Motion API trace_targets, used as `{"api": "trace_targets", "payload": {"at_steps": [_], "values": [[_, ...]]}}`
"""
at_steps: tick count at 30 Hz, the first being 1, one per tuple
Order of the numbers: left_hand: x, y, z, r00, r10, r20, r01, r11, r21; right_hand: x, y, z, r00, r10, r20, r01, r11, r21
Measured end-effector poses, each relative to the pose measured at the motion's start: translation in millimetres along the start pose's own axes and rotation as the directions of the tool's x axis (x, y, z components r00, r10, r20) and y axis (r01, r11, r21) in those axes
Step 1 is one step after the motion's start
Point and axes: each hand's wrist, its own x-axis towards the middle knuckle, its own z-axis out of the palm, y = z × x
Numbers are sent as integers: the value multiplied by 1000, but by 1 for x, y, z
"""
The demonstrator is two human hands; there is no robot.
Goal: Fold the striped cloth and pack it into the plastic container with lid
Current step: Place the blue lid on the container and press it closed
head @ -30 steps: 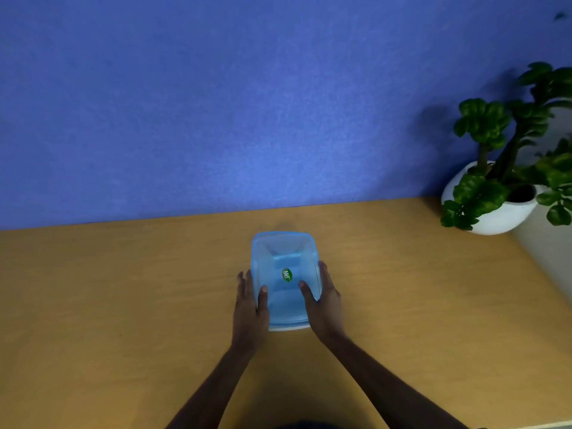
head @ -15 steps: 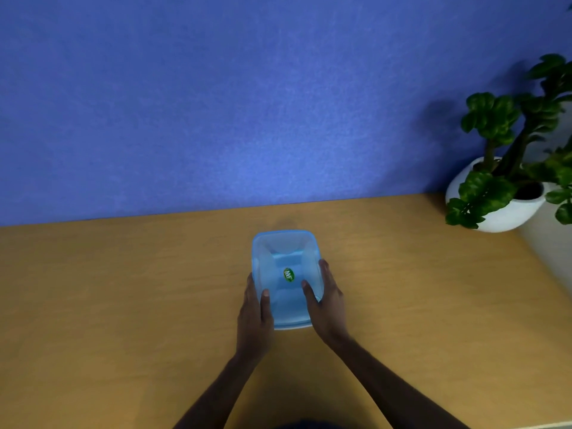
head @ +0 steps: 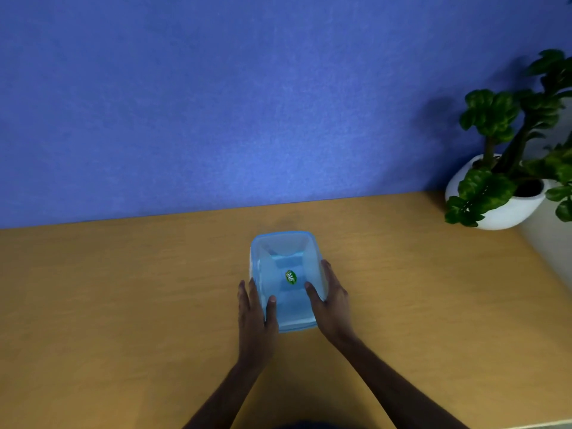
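A translucent blue plastic container (head: 286, 267) with its blue lid on stands in the middle of the wooden table (head: 123, 305). A small green oval sticker (head: 291, 277) sits on the lid. My left hand (head: 255, 317) grips the container's left side with the thumb on the lid. My right hand (head: 329, 297) holds the right side, thumb also on top. A pale blue shape shows through the lid; I cannot tell whether it is the striped cloth.
A white pot (head: 501, 209) with a green leafy plant (head: 507, 134) stands at the back right corner of the table. A blue wall (head: 216, 103) runs along the table's far edge. A pale surface (head: 554, 243) borders the table on the right.
The hands and container stay nearly as they were, with both thumbs on the lid. The view has shifted slightly, so the plant appears further right.
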Motion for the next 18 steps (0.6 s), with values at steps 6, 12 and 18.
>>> {"api": "trace_targets", "payload": {"at_steps": [6,12,18], "values": [[-4,0,-5,1000,16,9,-16,1000,-11,-4,3,9,1000,-19,15,20,999,-39],[-3,-1,-9,998,62,-22,-63,998,-17,-8,0,18,999,-34,5,35,997,-71],[1,-12,-6,1000,-30,0,29,993,-118,-11,-4,22,999,-45,-5,44,998,-50]]}}
